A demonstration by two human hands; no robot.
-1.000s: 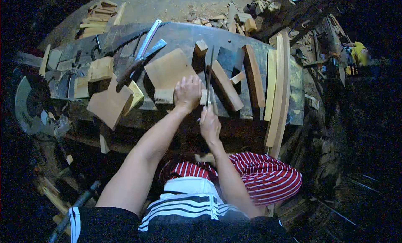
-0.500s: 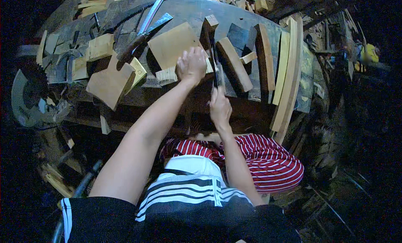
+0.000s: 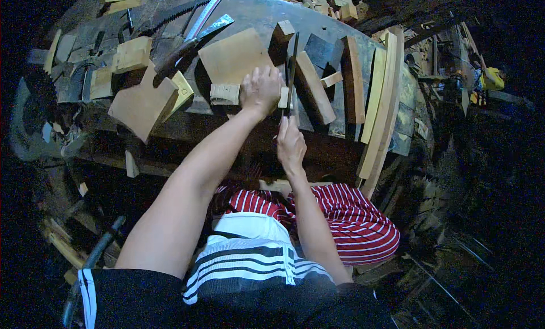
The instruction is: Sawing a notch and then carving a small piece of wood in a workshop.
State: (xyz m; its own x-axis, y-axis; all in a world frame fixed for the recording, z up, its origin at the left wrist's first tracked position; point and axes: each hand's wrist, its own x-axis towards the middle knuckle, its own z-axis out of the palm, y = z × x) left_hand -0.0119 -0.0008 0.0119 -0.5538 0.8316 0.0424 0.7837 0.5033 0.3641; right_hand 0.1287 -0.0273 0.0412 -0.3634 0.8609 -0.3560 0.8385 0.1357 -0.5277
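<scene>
My left hand (image 3: 261,92) is closed over a short wooden block (image 3: 224,94) near the bench's front edge. The block's pale ends stick out on both sides of the fingers. In my right hand (image 3: 291,144) I grip a saw (image 3: 293,71); its handle is mostly hidden by the fingers. The thin, dark blade stands edge-on, pointing away from me, right beside the block's right end. Whether its teeth touch the wood, I cannot tell. Beyond my left hand lies a wide flat board (image 3: 235,55). A longer wooden piece (image 3: 315,89) rests just right of the blade.
Long curved strips (image 3: 381,110) line the right side of the workbench (image 3: 258,12). At the left are an angular wooden piece (image 3: 139,106), a smaller block (image 3: 131,54) and a try square (image 3: 196,42). A large toothed saw blade (image 3: 170,14) lies at the back.
The saw blade has swung from leaning left to nearly upright, tipping slightly right. My right hand sits a little further left. My left hand stays on the block; the whole view has shifted slightly.
</scene>
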